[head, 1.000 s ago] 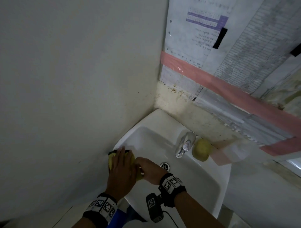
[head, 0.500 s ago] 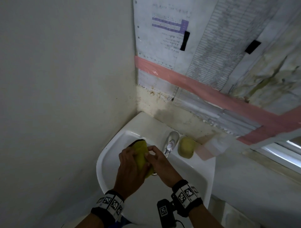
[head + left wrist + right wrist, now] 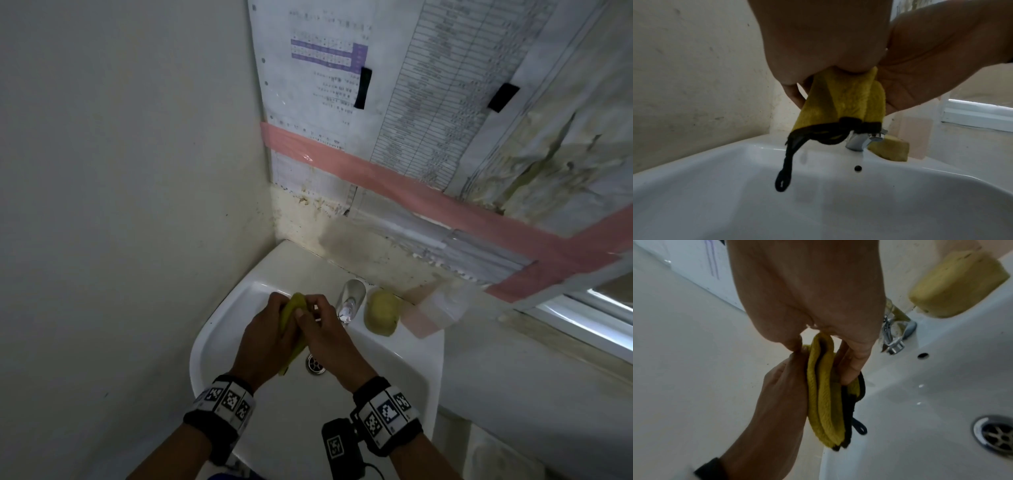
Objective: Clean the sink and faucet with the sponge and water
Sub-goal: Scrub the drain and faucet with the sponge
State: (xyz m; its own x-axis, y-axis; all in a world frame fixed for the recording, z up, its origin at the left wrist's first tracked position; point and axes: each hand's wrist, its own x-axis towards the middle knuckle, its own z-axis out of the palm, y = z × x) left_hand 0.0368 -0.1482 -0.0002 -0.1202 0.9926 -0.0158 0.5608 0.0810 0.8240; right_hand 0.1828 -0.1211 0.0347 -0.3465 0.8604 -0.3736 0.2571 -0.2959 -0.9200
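1. The left hand [image 3: 265, 342] grips a folded yellow cloth [image 3: 294, 315], fingers curled round its upper part, above the basin of the white sink [image 3: 219, 329].
2. The right hand [image 3: 325, 337] presses against the same cloth from the other side, its fingers [image 3: 851, 368] and thumb pinching the folds, so the cloth is squeezed between both hands.
3. The cloth has a dark trim along its lower edge, and a black loop [image 3: 784, 177] hangs from it, clear of the basin.
4. The chrome faucet [image 3: 349, 301] stands just beyond the right hand at the back of the sink; the drain [image 3: 315, 365] lies below the hands.
5. A yellow sponge [image 3: 382, 313] rests on the sink's back ledge, just beside the faucet on its right, untouched by either hand.
6. A translucent pinkish container [image 3: 433, 311] sits next to the sponge, further right.
7. Taped paper sheets [image 3: 329, 89] and pink tape [image 3: 394, 178] cover the wall behind.
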